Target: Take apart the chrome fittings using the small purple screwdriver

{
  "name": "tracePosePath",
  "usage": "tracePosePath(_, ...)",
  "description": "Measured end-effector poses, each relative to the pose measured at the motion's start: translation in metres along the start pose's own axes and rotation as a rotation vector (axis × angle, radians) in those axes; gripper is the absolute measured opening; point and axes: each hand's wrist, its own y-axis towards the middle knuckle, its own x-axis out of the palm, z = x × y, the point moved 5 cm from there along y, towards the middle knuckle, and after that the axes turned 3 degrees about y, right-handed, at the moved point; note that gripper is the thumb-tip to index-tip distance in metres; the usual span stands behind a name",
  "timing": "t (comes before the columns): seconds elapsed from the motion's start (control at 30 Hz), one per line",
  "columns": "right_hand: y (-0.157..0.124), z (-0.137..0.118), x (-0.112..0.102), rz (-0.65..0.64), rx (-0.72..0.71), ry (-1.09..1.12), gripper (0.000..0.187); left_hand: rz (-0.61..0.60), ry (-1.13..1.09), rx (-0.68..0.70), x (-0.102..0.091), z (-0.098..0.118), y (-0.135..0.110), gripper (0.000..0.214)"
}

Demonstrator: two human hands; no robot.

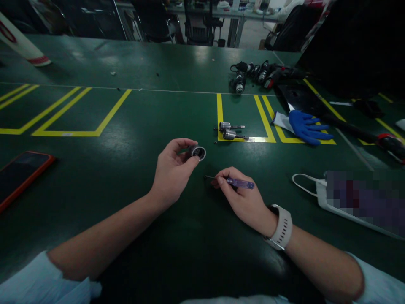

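Note:
My left hand (pixel 173 169) pinches a small silver cylindrical part (pixel 198 152) between thumb and fingertips, its open end tilted up. My right hand (pixel 242 196), with a white watch at the wrist, holds a small screwdriver with a clear purple handle (pixel 241 183). Its thin metal tip points left and rests low over the green table (pixel 126 139), a little below the silver part. The two hands are close together but do not touch.
Two more silver motor-like parts with shafts (pixel 230 131) lie on a yellow line beyond my hands. A blue glove (pixel 306 126) and a pile of black parts (pixel 256 74) sit at the back right. A red-cased phone (pixel 19 175) lies left, a white face mask (pixel 316 188) right.

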Motion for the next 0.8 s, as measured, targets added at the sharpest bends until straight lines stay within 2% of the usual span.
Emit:
tracePosePath(0.1, -0.003, -0.006, -0.006, -0.008, -0.009, -0.088, 0.012, -0.027, 0.009, -0.006, 0.001, -0.001, -0.001, 0.026)
tracePosePath(0.23, -0.008, -0.003, -0.012, -0.020, 0.097, -0.095, 0.015, -0.061, -0.025, -0.040, 0.004, 0.001, -0.005, 0.028)
tracePosePath(0.3, -0.008, 0.002, -0.010, -0.027, 0.160, 0.037, 0.014, -0.079, -0.067, -0.069, 0.007, 0.002, -0.007, 0.030)
tracePosePath(0.4, -0.006, 0.009, -0.005, -0.021, 0.206, 0.374, 0.010, -0.094, -0.114, -0.103, 0.009, 0.002, -0.009, 0.031)
tracePosePath(0.5, -0.004, 0.008, -0.008, 0.060, 0.146, 0.662, 0.010, -0.086, -0.131, -0.119, 0.009, 0.002, -0.009, 0.031)
tracePosePath(0.57, -0.005, 0.005, -0.015, 0.148, 0.049, 0.731, 0.010, -0.094, -0.135, -0.116, 0.009, 0.002, -0.009, 0.031)
tracePosePath(0.67, -0.010, -0.003, -0.021, 0.207, -0.088, 0.636, 0.010, -0.129, -0.132, -0.118, 0.011, 0.001, -0.010, 0.032)
tracePosePath(0.8, -0.014, -0.013, -0.018, 0.153, -0.144, 0.323, 0.013, -0.186, -0.085, -0.114, 0.014, 0.002, -0.016, 0.033)
